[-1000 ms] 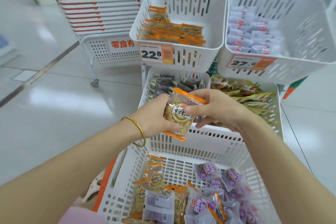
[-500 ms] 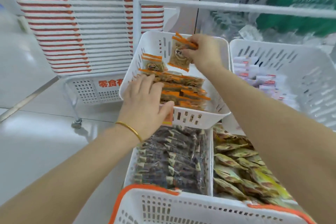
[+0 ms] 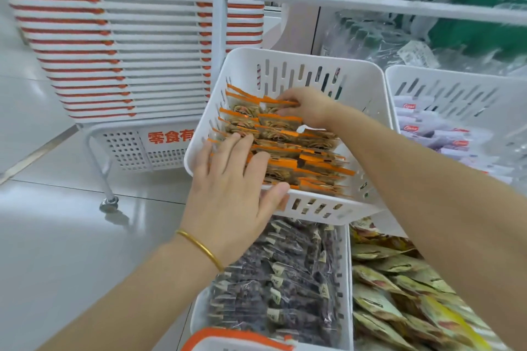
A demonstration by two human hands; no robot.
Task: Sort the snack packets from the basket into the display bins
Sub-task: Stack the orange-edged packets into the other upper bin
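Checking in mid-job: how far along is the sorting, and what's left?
Done: the upper bin already holds rows of orange-edged packets. In hand: the right hand pinches a packet at the back row while the left hand rests flat on the front ones. Left: cannot tell; only the orange rim of the basket shows, its contents out of view.

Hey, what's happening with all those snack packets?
A person is filling a shop bin with snacks. Their right hand pinches an orange-edged packet at the back of the upper white bin, among matching packets. Their left hand lies flat on the front packets, thumb over the rim. The basket sits low in front.
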